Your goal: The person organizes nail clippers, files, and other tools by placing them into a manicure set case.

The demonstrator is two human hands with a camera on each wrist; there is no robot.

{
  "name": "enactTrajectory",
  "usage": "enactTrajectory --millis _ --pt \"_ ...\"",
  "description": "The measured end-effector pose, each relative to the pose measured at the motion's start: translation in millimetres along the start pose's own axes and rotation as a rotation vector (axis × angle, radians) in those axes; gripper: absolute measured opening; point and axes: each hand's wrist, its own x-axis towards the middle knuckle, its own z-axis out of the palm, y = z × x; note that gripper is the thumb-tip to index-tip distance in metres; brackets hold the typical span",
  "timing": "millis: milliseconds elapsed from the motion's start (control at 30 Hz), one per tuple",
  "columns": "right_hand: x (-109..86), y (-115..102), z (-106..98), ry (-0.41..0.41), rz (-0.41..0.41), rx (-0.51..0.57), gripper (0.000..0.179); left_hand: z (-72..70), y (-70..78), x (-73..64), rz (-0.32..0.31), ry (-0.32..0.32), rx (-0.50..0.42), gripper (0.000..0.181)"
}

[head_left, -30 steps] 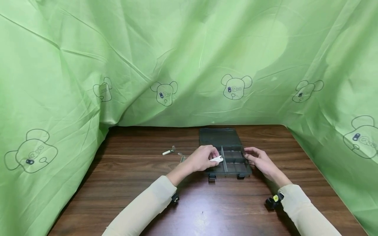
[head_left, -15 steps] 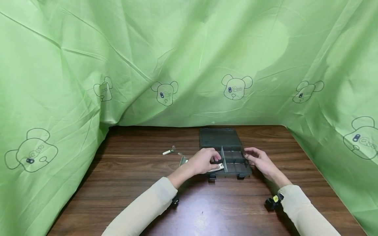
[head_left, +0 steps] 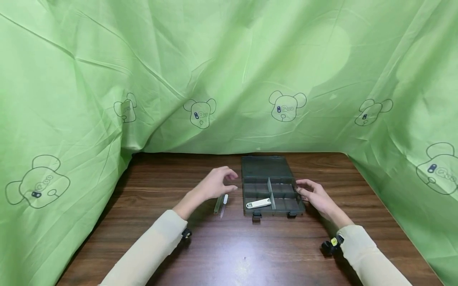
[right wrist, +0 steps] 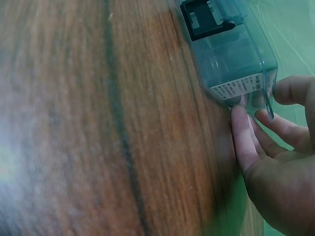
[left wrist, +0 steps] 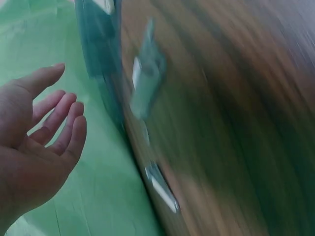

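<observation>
A grey see-through compartment box (head_left: pixel 255 185) stands on the table with its lid (head_left: pixel 266 166) folded back. White nail clippers (head_left: pixel 259 203) lie in its front left compartment. My left hand (head_left: pixel 214 183) hovers left of the box, fingers loosely bent and holding nothing. Close below it lie a slim tool with a white handle (head_left: pixel 226 199) and a clear narrow strip (head_left: pixel 217 205). A second nail clipper (left wrist: pixel 163 191) shows in the left wrist view; the left hand hides it from the head view. My right hand (head_left: pixel 316 197) grips the box's right side, thumb at the rim and fingertips low against the wall.
Two dark latches (head_left: pixel 257 216) stick out from the box's front edge. A printed label (right wrist: pixel 238 87) is on its side wall. The brown wooden table (head_left: pixel 272 254) is bounded by green cloth (head_left: pixel 229 79) at the back and both sides.
My left hand has set the nail clippers down in the front left compartment, let go and moved left out of the box. The right hand has stayed at the box's side.
</observation>
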Motion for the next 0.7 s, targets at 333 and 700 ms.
enactTrajectory --millis 333,700 --pt "-1.3 -1 1 -0.006 -0.007 0.006 0.05 -39.2 -48.5 -27.1 -0.083 0.108 0.033 0.043" --pt "-1.9 -2 0 -0.006 -0.012 0.014 0.05 -34.2 -83.3 -46.7 -0.173 0.11 0.065 0.042"
